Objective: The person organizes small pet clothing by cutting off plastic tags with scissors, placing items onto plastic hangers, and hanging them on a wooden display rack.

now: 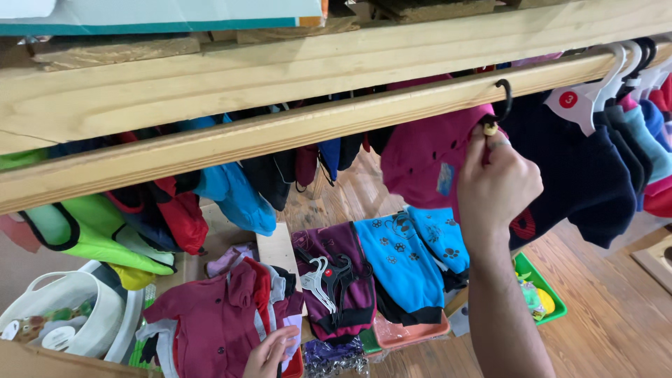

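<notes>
While right hand (498, 183) grips it, hanger hook (502, 98) above fingers.

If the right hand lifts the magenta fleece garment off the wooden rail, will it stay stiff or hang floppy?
The magenta fleece garment would probably hang floppy: its cloth already sags in folds below the black plastic hanger hook. It seems light, since the right hand holds it by fingertips only.

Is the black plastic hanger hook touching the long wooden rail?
Touching. The head view shows the black plastic hanger hook curled over the wooden rail, while the right hand fingers pinch its base.
</notes>
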